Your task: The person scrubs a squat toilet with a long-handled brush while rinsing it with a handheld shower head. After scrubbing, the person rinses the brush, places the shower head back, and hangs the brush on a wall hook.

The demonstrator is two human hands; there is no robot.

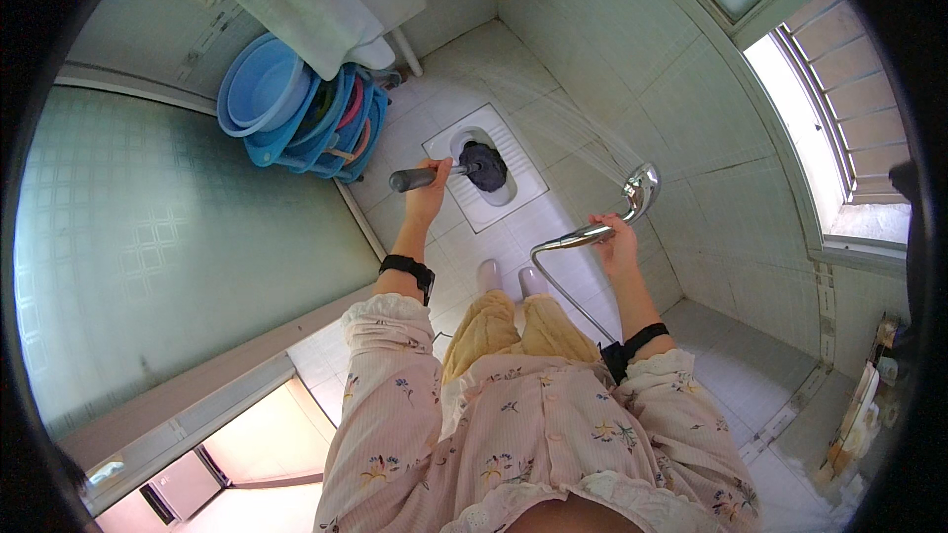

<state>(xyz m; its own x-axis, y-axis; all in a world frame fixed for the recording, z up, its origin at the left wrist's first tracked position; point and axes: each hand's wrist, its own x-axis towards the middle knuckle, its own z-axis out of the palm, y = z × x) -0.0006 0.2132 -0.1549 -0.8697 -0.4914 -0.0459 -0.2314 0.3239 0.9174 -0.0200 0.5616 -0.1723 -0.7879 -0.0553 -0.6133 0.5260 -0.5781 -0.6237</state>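
Note:
My left hand point(430, 189) grips a grey-handled mop point(412, 178) near the lower end of its handle grip. The dark mop head point(484, 166) lies over the basin of a white ceramic squat toilet point(530, 170) set in the tiled floor. In my right hand point(616, 240) is a chrome shower head point(641, 189), held by its handle, with a metal hose running back toward my body. Fine jets of water spray from it toward the far wall and the floor beyond the toilet.
Blue plastic basins point(270, 85) top a blue rack point(326, 141) at the left, beneath a hanging pale towel point(296, 4). A frosted glass panel point(192, 237) stands at the left. A barred window point(837, 104) and a cluttered shelf point(852, 422) are at the right.

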